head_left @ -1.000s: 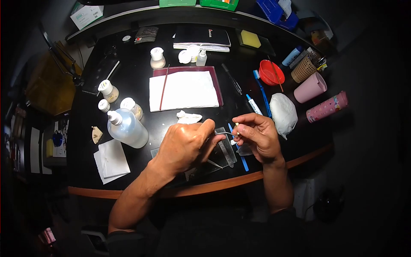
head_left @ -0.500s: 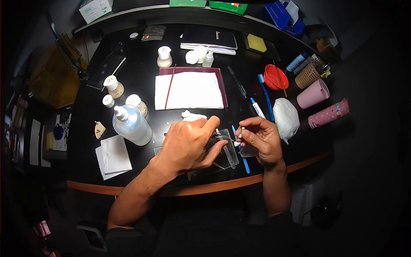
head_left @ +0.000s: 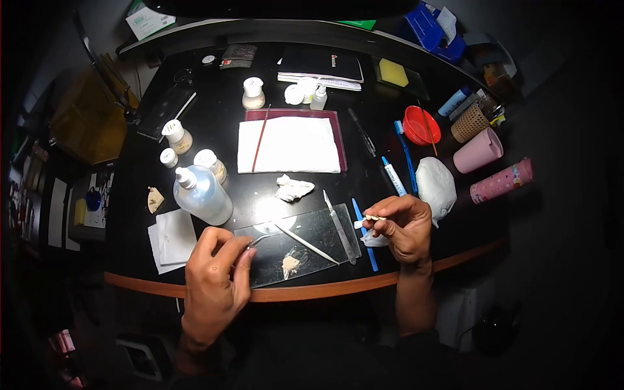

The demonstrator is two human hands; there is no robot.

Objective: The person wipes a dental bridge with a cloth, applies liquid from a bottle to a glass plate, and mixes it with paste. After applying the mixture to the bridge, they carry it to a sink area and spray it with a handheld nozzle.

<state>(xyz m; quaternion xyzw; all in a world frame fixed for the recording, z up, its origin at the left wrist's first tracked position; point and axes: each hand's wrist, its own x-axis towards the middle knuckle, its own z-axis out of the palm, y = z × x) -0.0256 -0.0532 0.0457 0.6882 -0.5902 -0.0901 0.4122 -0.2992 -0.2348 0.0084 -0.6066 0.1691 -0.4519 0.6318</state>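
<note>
My left hand (head_left: pixel 218 270) is at the table's front edge, its fingers closed on bent metal tweezers (head_left: pixel 261 238) whose tip points right over the glass slab (head_left: pixel 312 224). My right hand (head_left: pixel 406 227) pinches a small tooth-coloured dental piece (head_left: pixel 374 218) between thumb and fingers, above the slab's right side. Lying on the slab are a white-handled instrument (head_left: pixel 305 243), a metal knife-like spatula (head_left: pixel 341 231) and a small beige heap of paste or powder (head_left: pixel 290 263). A blue-handled tool (head_left: pixel 365 237) lies between the slab and my right hand.
Crumpled tissue (head_left: pixel 294 188) lies behind the slab. Beyond it, a red brush (head_left: pixel 262 140) rests on folded white paper (head_left: pixel 299 146). A large bottle (head_left: pixel 205 198) and small jars (head_left: pixel 177 136) stand left. To the right are a red bowl (head_left: pixel 419 127), a toothbrush (head_left: pixel 404 149) and a white bundle (head_left: pixel 435 185).
My left hand has moved left and toward me with the tweezers, away from my right hand, uncovering the slab and its tools. My right hand still holds the dental piece, now turned more level.
</note>
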